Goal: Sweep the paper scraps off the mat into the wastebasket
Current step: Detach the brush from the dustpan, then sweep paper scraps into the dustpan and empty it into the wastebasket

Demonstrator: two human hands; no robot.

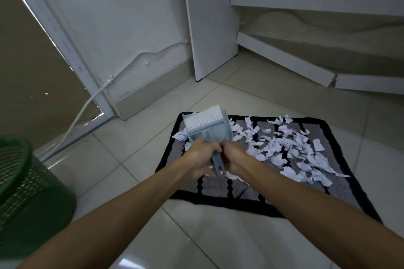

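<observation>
A grey mat with black border and stripes (216, 190) lies on the tiled floor. Several torn white paper scraps (293, 150) cover its right and far parts. Above the mat's left part I hold a pale blue dustpan (215, 130) with a white-bristled brush (202, 119) nested in it, bristles pointing away. My left hand (202, 155) and my right hand (234, 155) are both closed around the joined handles (218, 165). A green mesh wastebasket (26, 199) stands on the floor at the left edge, partly cut off.
A white cable (87, 102) runs along the wall and floor at the left. A white cabinet panel (209, 28) stands behind the mat, and loose white baseboards (284, 61) lean at the right. Glossy tiles (135, 150) separate mat and wastebasket.
</observation>
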